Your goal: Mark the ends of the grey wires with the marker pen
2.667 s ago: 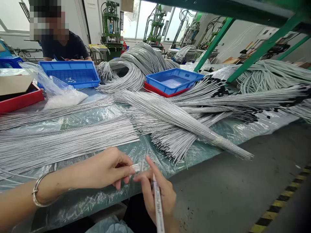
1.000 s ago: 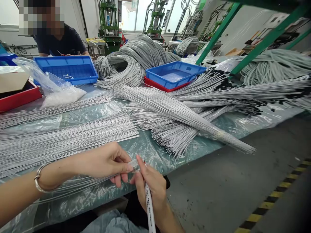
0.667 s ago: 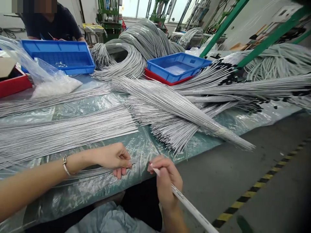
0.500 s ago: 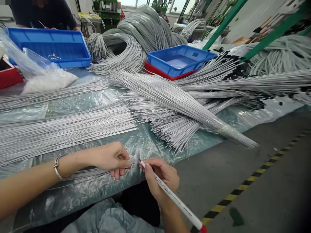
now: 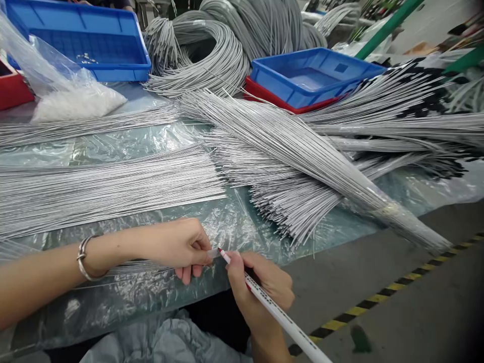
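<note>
Free plastic sheeting point(image 5: 236, 224) beyond the left fingers point(image 5: 203, 256), then piled wire bundles point(image 5: 298, 146) as barrier.

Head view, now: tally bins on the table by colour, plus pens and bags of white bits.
Blue bins: 2 (left blue bin, right blue bin)
Red bins: 2 (left red bin, lower red bin)
Pen: 1, in the right hand
Bag of white bits: 1
Total: 6

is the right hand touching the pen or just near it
Touching. The head view shows the right hand gripping the pen, with the thumb pressed along the barrel near its red tip.
</note>
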`<state>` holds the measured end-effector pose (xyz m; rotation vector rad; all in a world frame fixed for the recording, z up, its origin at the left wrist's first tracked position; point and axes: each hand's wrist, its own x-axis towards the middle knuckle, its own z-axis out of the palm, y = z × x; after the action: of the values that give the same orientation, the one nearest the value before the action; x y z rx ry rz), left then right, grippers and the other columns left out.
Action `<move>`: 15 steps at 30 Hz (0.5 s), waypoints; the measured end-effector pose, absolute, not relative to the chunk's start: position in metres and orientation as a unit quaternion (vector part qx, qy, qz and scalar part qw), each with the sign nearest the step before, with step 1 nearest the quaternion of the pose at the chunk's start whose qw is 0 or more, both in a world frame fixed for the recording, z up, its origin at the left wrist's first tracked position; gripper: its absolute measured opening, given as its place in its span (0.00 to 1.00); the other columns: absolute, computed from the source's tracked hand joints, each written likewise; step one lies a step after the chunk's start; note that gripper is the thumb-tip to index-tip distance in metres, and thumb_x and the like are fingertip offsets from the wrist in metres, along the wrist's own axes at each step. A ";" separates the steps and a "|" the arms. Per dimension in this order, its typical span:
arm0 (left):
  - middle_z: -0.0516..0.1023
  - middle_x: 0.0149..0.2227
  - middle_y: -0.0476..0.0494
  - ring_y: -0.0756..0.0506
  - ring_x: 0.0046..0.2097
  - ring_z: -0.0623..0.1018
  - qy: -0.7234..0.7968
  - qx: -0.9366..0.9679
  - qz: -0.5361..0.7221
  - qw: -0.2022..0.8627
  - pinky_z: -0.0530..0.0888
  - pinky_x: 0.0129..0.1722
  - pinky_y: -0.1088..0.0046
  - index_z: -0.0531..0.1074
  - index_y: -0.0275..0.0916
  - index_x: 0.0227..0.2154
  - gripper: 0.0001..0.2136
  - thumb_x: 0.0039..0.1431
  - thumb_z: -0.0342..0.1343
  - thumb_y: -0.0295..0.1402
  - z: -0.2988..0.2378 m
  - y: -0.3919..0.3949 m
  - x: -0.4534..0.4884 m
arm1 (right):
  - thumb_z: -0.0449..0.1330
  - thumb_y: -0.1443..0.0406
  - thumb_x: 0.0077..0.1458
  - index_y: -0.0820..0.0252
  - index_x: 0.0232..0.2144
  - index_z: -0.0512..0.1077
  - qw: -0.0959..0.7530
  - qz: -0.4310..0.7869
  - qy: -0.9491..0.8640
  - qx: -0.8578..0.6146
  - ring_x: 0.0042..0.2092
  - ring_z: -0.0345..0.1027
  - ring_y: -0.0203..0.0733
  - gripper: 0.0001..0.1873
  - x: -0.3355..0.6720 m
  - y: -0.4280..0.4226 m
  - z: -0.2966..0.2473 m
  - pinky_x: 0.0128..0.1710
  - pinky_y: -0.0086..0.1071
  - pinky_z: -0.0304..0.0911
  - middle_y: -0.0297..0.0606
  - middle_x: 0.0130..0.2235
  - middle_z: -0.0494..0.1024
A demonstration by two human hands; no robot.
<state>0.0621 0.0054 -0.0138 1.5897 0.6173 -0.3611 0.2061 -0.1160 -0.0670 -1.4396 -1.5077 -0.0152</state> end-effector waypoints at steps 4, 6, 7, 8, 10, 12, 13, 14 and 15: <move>0.74 0.25 0.46 0.51 0.24 0.76 0.270 0.691 -0.157 0.652 0.72 0.23 0.81 0.66 0.34 0.21 0.16 0.64 0.50 0.34 -0.013 0.006 0.062 | 0.56 0.72 0.59 0.59 0.20 0.64 0.481 -0.009 -0.632 -0.607 0.19 0.57 0.30 0.15 0.206 -0.119 -0.066 0.22 0.28 0.54 0.29 0.17 0.64; 0.75 0.25 0.45 0.50 0.25 0.77 0.267 0.693 -0.157 0.651 0.73 0.25 0.80 0.67 0.34 0.21 0.16 0.64 0.50 0.36 -0.012 0.007 0.061 | 0.56 0.72 0.59 0.60 0.21 0.65 0.481 0.005 -0.630 -0.610 0.18 0.56 0.30 0.14 0.206 -0.121 -0.066 0.21 0.29 0.54 0.29 0.17 0.62; 0.75 0.25 0.44 0.50 0.25 0.77 0.265 0.695 -0.157 0.649 0.74 0.25 0.79 0.68 0.34 0.22 0.16 0.64 0.51 0.36 -0.012 0.008 0.060 | 0.56 0.72 0.59 0.60 0.21 0.65 0.483 0.012 -0.629 -0.610 0.18 0.55 0.30 0.14 0.206 -0.121 -0.066 0.21 0.29 0.53 0.29 0.17 0.62; 0.76 0.25 0.44 0.49 0.26 0.78 0.262 0.697 -0.159 0.648 0.74 0.26 0.79 0.68 0.34 0.22 0.16 0.64 0.51 0.37 -0.012 0.008 0.060 | 0.56 0.73 0.58 0.59 0.20 0.64 0.485 0.017 -0.629 -0.608 0.18 0.55 0.30 0.15 0.207 -0.122 -0.066 0.21 0.29 0.53 0.29 0.17 0.61; 0.76 0.25 0.43 0.49 0.26 0.78 0.260 0.700 -0.161 0.645 0.74 0.26 0.79 0.69 0.34 0.23 0.16 0.64 0.50 0.38 -0.012 0.008 0.059 | 0.56 0.73 0.58 0.60 0.20 0.63 0.487 0.022 -0.630 -0.604 0.18 0.54 0.30 0.15 0.208 -0.121 -0.067 0.21 0.29 0.52 0.28 0.17 0.60; 0.76 0.26 0.43 0.50 0.26 0.78 0.259 0.701 -0.158 0.645 0.74 0.26 0.79 0.69 0.35 0.23 0.16 0.65 0.50 0.37 -0.013 0.008 0.059 | 0.56 0.74 0.57 0.60 0.19 0.63 0.487 0.023 -0.633 -0.601 0.18 0.53 0.30 0.16 0.208 -0.121 -0.067 0.21 0.29 0.52 0.28 0.17 0.59; 0.76 0.26 0.44 0.50 0.26 0.78 0.259 0.701 -0.157 0.646 0.74 0.26 0.79 0.68 0.35 0.23 0.16 0.65 0.50 0.37 -0.013 0.008 0.059 | 0.56 0.74 0.57 0.59 0.19 0.62 0.486 0.026 -0.635 -0.600 0.18 0.53 0.30 0.16 0.209 -0.121 -0.067 0.21 0.28 0.52 0.28 0.17 0.58; 0.76 0.26 0.44 0.50 0.26 0.78 0.260 0.701 -0.156 0.646 0.74 0.26 0.79 0.68 0.35 0.22 0.16 0.65 0.50 0.36 -0.012 0.007 0.059 | 0.56 0.74 0.57 0.59 0.19 0.62 0.486 0.027 -0.638 -0.597 0.18 0.52 0.29 0.16 0.209 -0.121 -0.067 0.21 0.28 0.52 0.28 0.17 0.58; 0.76 0.25 0.45 0.50 0.25 0.77 0.262 0.700 -0.156 0.646 0.74 0.25 0.79 0.68 0.35 0.22 0.16 0.65 0.50 0.35 -0.012 0.007 0.060 | 0.56 0.75 0.56 0.59 0.19 0.61 0.487 0.030 -0.639 -0.595 0.18 0.53 0.29 0.16 0.210 -0.122 -0.068 0.21 0.28 0.52 0.28 0.17 0.58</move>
<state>0.0599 0.0070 -0.0118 1.5916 0.5952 -0.3542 0.2096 -0.1216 -0.0676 -1.4460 -1.5543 0.0734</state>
